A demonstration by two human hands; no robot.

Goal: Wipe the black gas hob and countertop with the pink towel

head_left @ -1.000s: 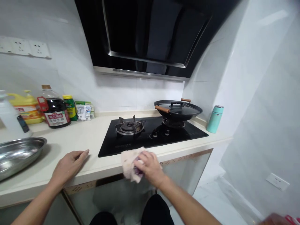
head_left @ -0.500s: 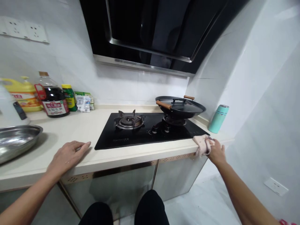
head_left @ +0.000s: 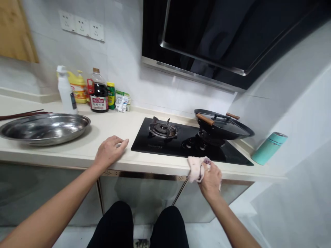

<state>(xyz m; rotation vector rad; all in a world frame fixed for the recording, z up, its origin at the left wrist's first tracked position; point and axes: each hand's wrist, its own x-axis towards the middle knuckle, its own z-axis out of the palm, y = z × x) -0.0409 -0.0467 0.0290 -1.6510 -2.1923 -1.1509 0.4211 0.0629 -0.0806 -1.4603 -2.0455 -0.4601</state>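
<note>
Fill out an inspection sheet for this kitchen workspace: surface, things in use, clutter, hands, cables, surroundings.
Surface: pale counter with a black two-burner hob set in it.
Things in use: light cloth, bunched at the counter's front edge, before the hob.
Clutter: lidded wok over the right burner; turquoise flask to its right; steel dish, white bottle, sauce bottle and packets to the left.
Left hand: on the counter near the hob's left front corner, holding nothing visible.
Right hand: gripping the cloth.
Cables: nothing seen.
Surroundings: range hood above; wall sockets at left.
</note>
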